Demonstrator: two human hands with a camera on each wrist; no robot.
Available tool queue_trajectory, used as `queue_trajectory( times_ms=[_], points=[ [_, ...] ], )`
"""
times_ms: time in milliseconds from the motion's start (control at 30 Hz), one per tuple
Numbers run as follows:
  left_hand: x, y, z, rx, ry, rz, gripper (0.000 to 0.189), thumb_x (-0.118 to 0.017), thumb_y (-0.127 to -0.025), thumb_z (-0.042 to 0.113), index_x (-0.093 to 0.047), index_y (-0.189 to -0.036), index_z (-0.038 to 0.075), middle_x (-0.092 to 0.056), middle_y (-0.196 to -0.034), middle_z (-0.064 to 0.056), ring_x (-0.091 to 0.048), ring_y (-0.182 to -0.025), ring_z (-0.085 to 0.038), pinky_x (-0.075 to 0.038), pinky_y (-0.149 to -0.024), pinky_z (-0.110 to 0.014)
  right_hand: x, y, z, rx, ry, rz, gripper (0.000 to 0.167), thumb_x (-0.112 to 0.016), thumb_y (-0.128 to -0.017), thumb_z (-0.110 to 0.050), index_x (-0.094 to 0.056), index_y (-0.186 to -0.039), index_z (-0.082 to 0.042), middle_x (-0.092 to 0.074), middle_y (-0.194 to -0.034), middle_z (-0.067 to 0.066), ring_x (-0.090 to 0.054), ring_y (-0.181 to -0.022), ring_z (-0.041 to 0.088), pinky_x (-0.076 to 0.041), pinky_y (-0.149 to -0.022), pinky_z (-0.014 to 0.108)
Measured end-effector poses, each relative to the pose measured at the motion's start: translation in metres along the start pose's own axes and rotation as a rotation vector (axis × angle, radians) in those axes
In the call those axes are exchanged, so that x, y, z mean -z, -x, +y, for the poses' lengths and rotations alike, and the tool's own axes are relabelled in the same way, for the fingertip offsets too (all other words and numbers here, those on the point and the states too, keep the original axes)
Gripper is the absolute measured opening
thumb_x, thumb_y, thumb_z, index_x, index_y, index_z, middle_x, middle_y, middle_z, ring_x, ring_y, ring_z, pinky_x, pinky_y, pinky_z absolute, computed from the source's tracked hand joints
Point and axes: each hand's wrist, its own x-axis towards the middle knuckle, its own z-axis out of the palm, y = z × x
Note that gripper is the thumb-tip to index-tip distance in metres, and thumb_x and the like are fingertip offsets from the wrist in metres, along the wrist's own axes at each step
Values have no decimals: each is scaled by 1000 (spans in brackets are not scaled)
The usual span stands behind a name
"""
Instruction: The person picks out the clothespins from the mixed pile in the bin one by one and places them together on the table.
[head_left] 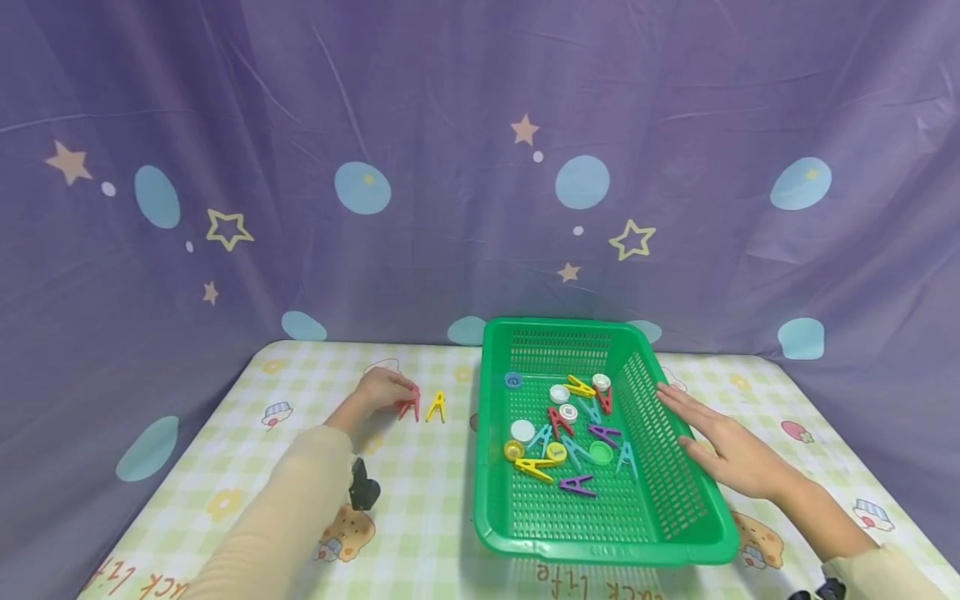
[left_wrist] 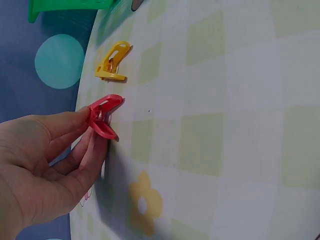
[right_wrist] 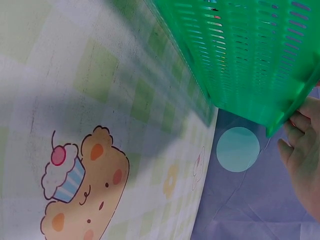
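Note:
My left hand pinches a red clothespin by its jaw end, thumb and fingers around it, with its handle legs at the tablecloth. Beside it on the cloth stands a yellow clothespin, its legs spread. A green plastic basket sits to the right of both. Along the basket's right rim rests my right hand, fingers straight; in the right wrist view its fingertips overlap the rim. Inside the basket lie several clothespins, such as a purple one, and several bottle caps, among them a green cap.
The table wears a checked cloth printed with bears and cupcakes. A purple curtain with stars and blue ovals hangs behind it and along the sides. The basket's walls rise above the table between the two hands.

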Motion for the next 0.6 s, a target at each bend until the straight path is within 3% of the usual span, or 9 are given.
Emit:
queue_trajectory(
  times_ms=[333,433,600],
  points=[
    [-2,-2,0,-8,-78,40,24,-70,-85,6,-70,-106,-6,-74,-95,-17,-68,-71,-9,-59,-69,-25,-1,0,0,-16,0,0,57,-52,-94,-13,-36,-148,-8,-37,-154,16,-5,-142,-14,-7,-102,-8],
    [1,-1,3,-31,-142,55,27,-70,-84,11,-70,-106,-5,-75,-95,-16,-67,-72,-9,-56,-68,-21,0,-1,0,-10,-1,2,57,-53,-94,-13,-36,-148,-8,-37,-153,18,-5,-142,-15,-7,-103,-7],
    [7,3,12,-34,-120,40,32,-67,-86,11,-66,-113,-7,-71,-106,-20,-70,-82,-19,-58,-74,-24,0,0,-1,-6,-4,7,56,-53,-94,-14,-37,-147,-7,-38,-152,18,-5,-142,-15,-8,-104,-7]
  ],
)
